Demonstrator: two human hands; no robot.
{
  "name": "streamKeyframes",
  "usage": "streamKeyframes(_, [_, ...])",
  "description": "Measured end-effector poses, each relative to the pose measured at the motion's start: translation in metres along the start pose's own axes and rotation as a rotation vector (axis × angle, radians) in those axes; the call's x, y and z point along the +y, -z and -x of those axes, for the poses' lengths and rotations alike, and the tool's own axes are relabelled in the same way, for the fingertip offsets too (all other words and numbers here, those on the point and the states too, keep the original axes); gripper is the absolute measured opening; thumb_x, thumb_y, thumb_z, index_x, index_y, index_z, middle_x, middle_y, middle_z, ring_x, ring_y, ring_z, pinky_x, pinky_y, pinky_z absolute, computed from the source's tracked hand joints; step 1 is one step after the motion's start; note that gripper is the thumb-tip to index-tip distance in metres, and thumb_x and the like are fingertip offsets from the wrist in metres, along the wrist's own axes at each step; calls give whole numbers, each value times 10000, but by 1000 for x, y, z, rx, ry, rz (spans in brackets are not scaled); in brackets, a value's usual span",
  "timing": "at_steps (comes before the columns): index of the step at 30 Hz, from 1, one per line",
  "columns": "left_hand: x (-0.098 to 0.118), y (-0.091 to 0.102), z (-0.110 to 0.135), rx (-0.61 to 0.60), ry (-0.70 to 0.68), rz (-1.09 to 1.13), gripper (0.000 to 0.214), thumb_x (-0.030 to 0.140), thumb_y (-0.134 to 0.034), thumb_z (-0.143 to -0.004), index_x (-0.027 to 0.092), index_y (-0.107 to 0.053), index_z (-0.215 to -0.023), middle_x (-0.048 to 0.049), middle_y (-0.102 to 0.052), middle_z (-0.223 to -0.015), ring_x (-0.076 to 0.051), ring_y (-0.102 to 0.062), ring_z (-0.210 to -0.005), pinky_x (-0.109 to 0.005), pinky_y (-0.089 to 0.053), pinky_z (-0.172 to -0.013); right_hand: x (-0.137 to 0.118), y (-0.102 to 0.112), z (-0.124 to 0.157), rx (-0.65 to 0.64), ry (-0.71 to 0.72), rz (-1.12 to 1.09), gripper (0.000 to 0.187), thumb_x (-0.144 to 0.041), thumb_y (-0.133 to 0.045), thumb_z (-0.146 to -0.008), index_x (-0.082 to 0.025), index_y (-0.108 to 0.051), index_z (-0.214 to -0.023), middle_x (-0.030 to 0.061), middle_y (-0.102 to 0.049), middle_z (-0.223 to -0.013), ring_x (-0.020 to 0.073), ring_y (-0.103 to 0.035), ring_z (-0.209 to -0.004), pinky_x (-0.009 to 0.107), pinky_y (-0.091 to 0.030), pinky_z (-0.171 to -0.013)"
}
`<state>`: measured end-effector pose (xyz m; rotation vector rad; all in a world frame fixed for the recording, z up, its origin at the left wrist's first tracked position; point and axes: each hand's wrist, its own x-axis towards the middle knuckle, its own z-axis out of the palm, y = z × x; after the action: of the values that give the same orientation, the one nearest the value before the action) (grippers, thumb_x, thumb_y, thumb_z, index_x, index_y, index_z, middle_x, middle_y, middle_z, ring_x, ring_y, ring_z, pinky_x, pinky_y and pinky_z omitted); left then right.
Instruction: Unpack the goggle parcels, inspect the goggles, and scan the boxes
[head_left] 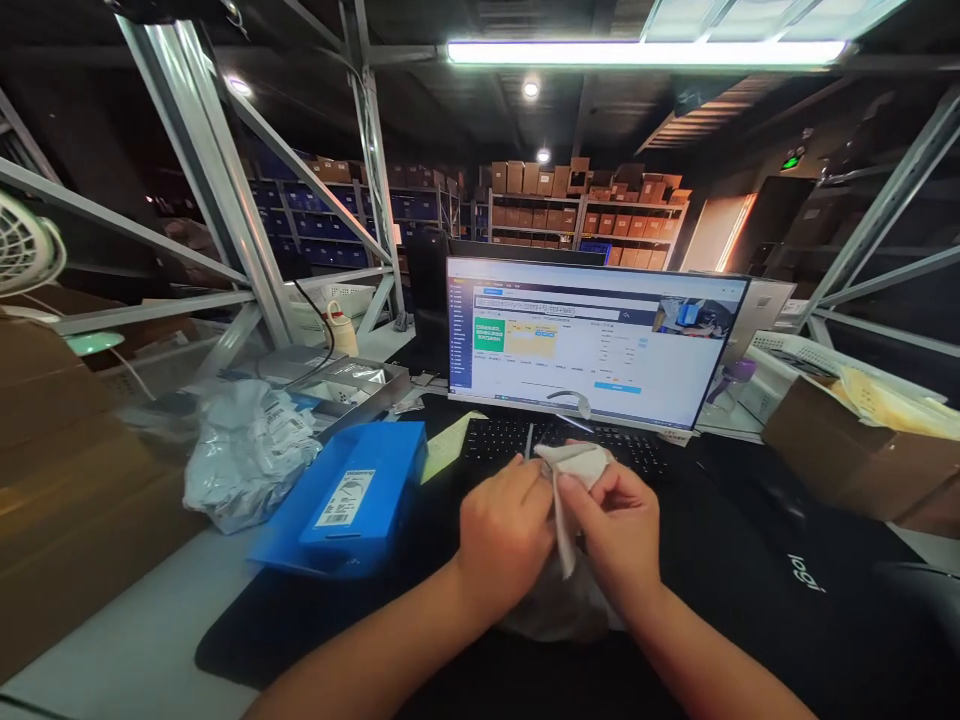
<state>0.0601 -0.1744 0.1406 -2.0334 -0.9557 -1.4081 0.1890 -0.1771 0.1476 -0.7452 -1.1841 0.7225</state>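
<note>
Above the near part of the black desk mat, both my hands meet at a crumpled white sheet [581, 460] that looks like thin paper or soft wrapping. My left hand [501, 525] is closed in a fist at the sheet's left side. With thumb and fingers my right hand [622, 510] pinches its right side, and a strip hangs down between the hands. Whatever lies inside the sheet, if anything, is hidden. Just beyond my fingers a pale curved piece [570, 402] shows against the screen. Below my hands is a dim greyish thing [555, 610], partly covered.
A blue box [367, 490] with a white label lies left, beside white plastic bags [247, 450]. Ahead stand a black keyboard [495, 440] and a lit monitor [585, 340]. Cardboard boxes [847, 450] flank the desk, with a fan [26, 245] at far left.
</note>
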Motion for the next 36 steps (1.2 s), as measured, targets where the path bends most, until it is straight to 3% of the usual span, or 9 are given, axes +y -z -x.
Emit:
streamKeyframes(3, [10, -4, 7, 14, -119, 83, 157, 157, -547, -945, 124, -685, -878, -115, -768, -882, -208, -735, -806, -376, -579, -943, -10, 10, -10, 104, -175, -216, 484, -320, -892, -666, -204, -434, -557, -12, -609, -610, 123, -542, -566, 226, -428, -520])
streamKeyframes(7, [7, -4, 8, -27, -191, 98, 106, 178, -619, -927, 109, -676, -984, -122, -776, -1009, -225, -741, -966, -388, -549, -1018, -16, 16, -22, 94, -307, -459, 529, -280, -919, -605, -194, -397, -585, -18, -632, -652, 122, -583, -623, 216, -464, -574])
streamKeyframes(14, [-1, 1, 1, -53, 37, 79, 268, 77, -490, -913, 190, -574, -685, -50, -637, -631, -191, -639, -572, -296, -528, -534, 10, -5, 11, 32, 86, -37, 376, -218, -786, -765, -189, -476, -554, 8, -582, -746, 129, -555, -688, 244, -448, -611])
streamKeyframes(18, [-1, 0, -5, -253, 53, 158, 122, 211, -663, -852, 181, -654, -970, -99, -750, -963, -265, -728, -887, -474, -595, -911, 7, 11, -7, 31, 102, 4, 362, -237, -793, -760, -197, -485, -574, 8, -598, -758, 147, -577, -724, 263, -449, -638])
streamKeyframes(21, [-11, 4, -11, -410, -6, 120, 623, 261, -787, -765, 174, -543, -1331, -164, -637, -1369, -351, -612, -1257, -620, -430, -1133, -1, 38, -35, 70, 25, 42, 389, -294, -837, -727, -207, -478, -604, -33, -547, -633, 127, -513, -616, 257, -400, -587])
streamKeyframes(24, [-20, 14, -16, -298, 39, -45, 624, 113, -663, -845, 182, -461, -1431, -180, -558, -1460, -334, -514, -1381, -603, -380, -1173, -9, 58, -50, 58, 11, 176, 398, -324, -879, -676, -206, -505, -609, -41, -538, -605, 127, -485, -595, 263, -361, -573])
streamKeyframes(27, [-18, 23, -20, -270, -77, -133, 671, 56, -584, -872, 174, -388, -1502, -196, -422, -1576, -351, -314, -1513, -629, -235, -1227, -13, 57, -44, -101, 113, 308, 346, -320, -891, -672, -207, -569, -613, -13, -600, -672, 163, -544, -680, 303, -398, -651])
streamKeyframes(31, [-9, 27, -20, -367, -220, -80, 591, 101, -539, -900, 164, -442, -1480, -146, -451, -1574, -329, -306, -1519, -573, -89, -1268, -11, 34, -22, -307, 357, 387, 321, -309, -826, -776, -220, -571, -602, 4, -648, -731, 192, -594, -800, 362, -427, -797])
streamKeyframes(36, [-16, 26, -22, -317, -246, 27, 495, 155, -546, -883, 108, -529, -1375, -156, -683, -1314, -308, -596, -1297, -579, -85, -1270, -10, 20, -6, -367, 577, 410, 344, -302, -775, -847, -221, -548, -601, -23, -597, -648, 174, -616, -766, 398, -424, -914])
